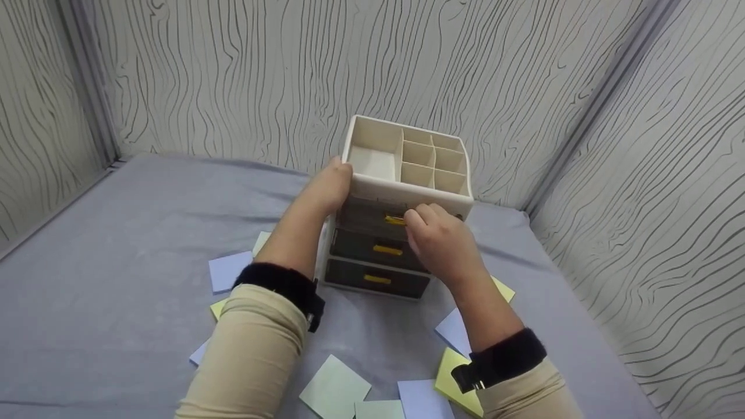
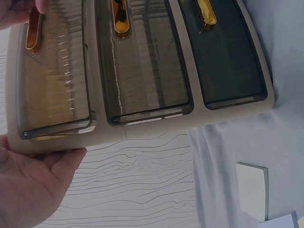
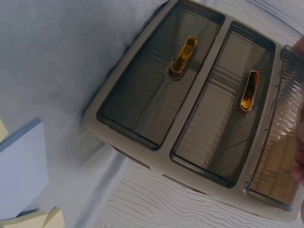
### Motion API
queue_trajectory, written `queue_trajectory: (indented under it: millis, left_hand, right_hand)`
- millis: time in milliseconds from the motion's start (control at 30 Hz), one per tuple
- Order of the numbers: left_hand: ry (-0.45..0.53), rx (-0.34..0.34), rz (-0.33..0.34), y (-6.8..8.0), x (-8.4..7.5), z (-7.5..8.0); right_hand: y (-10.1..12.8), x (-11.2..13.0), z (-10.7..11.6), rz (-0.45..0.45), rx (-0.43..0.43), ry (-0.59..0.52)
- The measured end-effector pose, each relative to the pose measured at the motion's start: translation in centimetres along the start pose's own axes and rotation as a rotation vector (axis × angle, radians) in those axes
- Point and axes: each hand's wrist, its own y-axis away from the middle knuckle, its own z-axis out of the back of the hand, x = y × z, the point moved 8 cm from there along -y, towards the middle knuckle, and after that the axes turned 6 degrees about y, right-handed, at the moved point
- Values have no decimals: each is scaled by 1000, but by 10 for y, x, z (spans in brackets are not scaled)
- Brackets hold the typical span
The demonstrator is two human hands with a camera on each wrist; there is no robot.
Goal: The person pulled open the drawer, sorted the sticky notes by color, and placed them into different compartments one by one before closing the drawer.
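Observation:
A white desktop organizer [image 1: 410,192] with three dark see-through drawers stands on the cloth, its divided top compartments facing up. My left hand [image 1: 333,185] holds its upper left side; in the left wrist view, that hand [image 2: 40,183] lies along the edge beside the top drawer. With curled fingers, my right hand [image 1: 442,241] grips at the amber handle [image 1: 394,220] of the top drawer [image 1: 364,216]. That drawer's front [image 3: 275,166] stands slightly proud in the right wrist view. The middle drawer [image 3: 223,104] and bottom drawer [image 3: 159,76] sit flush. The right fingertips are partly hidden.
Pale green [image 1: 336,387], lilac [image 1: 425,400] and yellow [image 1: 460,381] sticky-note pads lie scattered in front and to both sides on the grey cloth [image 1: 116,291]. Wood-grain patterned panels [image 1: 262,75] rise behind and at the sides.

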Motion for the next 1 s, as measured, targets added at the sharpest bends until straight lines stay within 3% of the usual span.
queue_trajectory:
  millis: [200,500,1000]
  left_hand:
    - [6,-16,23,0,3,0]
    - [-12,-27,-19,-2,2,1]
    - [-44,8,-5,-3,-1,1]
  right_hand:
    - [2,3,3,22,-9,9]
    - [3,7,10,38,7,-18]
    - [9,21,31,109,-20,-31]
